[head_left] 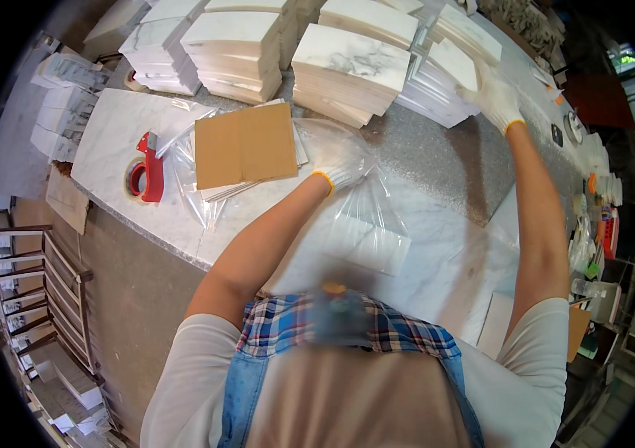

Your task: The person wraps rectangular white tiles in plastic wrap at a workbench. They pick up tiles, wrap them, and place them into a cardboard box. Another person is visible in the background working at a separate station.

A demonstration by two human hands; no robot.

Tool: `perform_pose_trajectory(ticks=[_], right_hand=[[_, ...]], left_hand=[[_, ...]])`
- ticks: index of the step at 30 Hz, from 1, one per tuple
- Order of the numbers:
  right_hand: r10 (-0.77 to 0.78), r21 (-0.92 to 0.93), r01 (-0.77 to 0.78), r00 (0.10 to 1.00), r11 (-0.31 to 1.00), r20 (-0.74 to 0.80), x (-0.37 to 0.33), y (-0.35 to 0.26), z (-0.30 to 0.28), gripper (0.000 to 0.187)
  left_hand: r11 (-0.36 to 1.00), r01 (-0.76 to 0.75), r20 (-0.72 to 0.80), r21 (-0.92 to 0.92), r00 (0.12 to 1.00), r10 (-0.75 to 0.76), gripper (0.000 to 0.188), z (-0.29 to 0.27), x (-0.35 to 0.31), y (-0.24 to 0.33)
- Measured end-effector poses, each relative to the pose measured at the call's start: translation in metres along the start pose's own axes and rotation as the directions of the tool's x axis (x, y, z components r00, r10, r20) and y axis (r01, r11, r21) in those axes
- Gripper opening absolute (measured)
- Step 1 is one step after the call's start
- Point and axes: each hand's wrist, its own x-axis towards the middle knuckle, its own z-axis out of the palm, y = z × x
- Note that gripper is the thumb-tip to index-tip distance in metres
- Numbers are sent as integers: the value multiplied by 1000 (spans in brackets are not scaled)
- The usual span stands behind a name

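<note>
My left hand point(344, 163), in a white knit glove with a yellow cuff, is closed on a clear plastic bag point(373, 216) that spreads over the table toward me. Beside it lies a brown cardboard piece point(246, 145) on top of several thin white sheets or tiles, with clear plastic around them. My right hand point(495, 97), gloved the same way, reaches far right to a stack of white marble tiles. Its fingers grip the right edge of the top tile point(448, 66); some fingertips are hidden.
More stacks of grey-veined marble tiles point(351, 60) line the far side of the marble-and-granite table point(422, 168). A red tape dispenser point(152, 172) lies at left. Off the table's left side stands a dark slatted rack point(48, 291). Assorted items point(594, 216) crowd the right side.
</note>
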Motion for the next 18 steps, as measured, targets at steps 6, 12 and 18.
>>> perform_pose_trajectory(ticks=[6, 12, 18], right_hand=[[-139, 89, 144, 988, 986, -62, 10, -1, -2, 91], [-105, 158, 97, 994, 983, 43, 21, 24, 7, 98], [-122, 142, 117, 992, 983, 29, 20, 12, 1, 99]], left_hand=[[992, -122, 2, -29, 993, 122, 32, 19, 4, -19], [902, 229, 99, -366, 973, -207, 30, -27, -9, 13], [788, 377, 229, -486, 925, -302, 30, -40, -14, 13]])
